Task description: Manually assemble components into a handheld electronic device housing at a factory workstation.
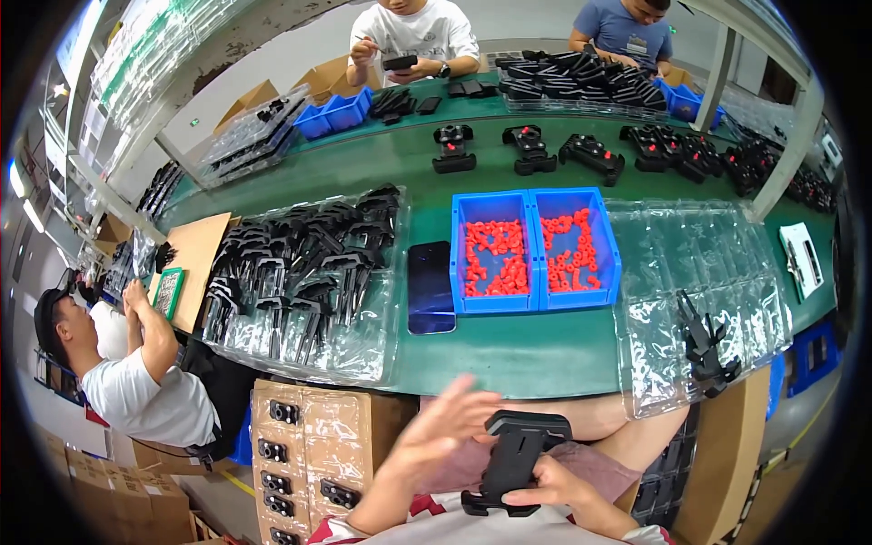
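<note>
My right hand (552,486) is closed around the lower right side of a black phone holder (514,461), its thumb lying across the front. The holder has a wide jaw at each end and is tilted above my lap. My left hand (445,427) hovers just left of it, fingers spread and slightly blurred, with nothing in it. Beyond my hands on the green bench stand two blue bins (536,300) joined side by side, with small red plastic parts (495,254) in both. A dark smartphone (431,286) lies left of the bins.
Black bracket parts (300,263) cover a clear plastic tray at left. Another clear tray (654,300) at right bears one black bracket (704,350). Assembled black pieces (530,150) line the far bench. Cardboard boxes (372,418) flank my lap. Three co-workers sit around the bench.
</note>
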The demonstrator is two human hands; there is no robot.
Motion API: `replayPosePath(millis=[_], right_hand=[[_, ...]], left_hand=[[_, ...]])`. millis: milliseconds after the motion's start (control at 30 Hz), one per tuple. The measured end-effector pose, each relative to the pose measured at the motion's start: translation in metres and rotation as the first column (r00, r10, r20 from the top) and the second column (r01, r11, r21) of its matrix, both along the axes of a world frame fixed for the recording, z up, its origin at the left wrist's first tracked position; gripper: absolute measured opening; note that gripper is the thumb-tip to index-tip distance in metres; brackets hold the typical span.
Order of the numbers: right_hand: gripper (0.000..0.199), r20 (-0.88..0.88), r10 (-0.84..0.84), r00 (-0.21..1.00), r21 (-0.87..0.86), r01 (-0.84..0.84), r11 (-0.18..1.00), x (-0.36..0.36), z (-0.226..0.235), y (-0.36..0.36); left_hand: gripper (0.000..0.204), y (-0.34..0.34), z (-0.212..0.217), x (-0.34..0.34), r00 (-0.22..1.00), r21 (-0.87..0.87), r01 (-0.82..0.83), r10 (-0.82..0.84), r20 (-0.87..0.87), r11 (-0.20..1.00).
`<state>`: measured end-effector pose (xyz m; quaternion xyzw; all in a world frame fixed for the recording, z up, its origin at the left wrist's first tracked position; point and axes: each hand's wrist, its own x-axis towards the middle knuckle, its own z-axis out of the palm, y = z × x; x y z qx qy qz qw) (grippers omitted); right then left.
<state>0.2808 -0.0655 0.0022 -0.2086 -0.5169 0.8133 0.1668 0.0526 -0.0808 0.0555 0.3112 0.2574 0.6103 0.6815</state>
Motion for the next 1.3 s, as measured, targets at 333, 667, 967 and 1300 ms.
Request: replayPosePath(millis=[333,667,967,1300], right_hand=[[0.034,0.112,-0.379,0.919,-0.307,0.394,0.866,-0.013,0.005,-0.007],[0.041,-0.097,-0.677,0.729,0.799,0.463,0.383,-0.041,0.042,0.02],[0.036,-0.062,-0.64,0.766,0.688,0.498,0.529,-0.032,0.03,0.07],[0.034,-0.023,-0.629,0.777,0.675,0.476,0.563,-0.028,0.018,0.076]], left_hand=[[0.067,-0.015,-0.066,0.022,0.845,-0.044,0.355,-0.301,0.442,0.934],[0.074,0.004,-0.023,0.045,0.89,0.021,-0.389,0.382,-0.249,0.921],[0.069,0.036,-0.038,0.029,0.894,0.158,-0.187,0.234,-0.382,0.97],[0.071,0.039,-0.052,0.032,0.815,0.173,-0.248,0.302,-0.494,0.953]])
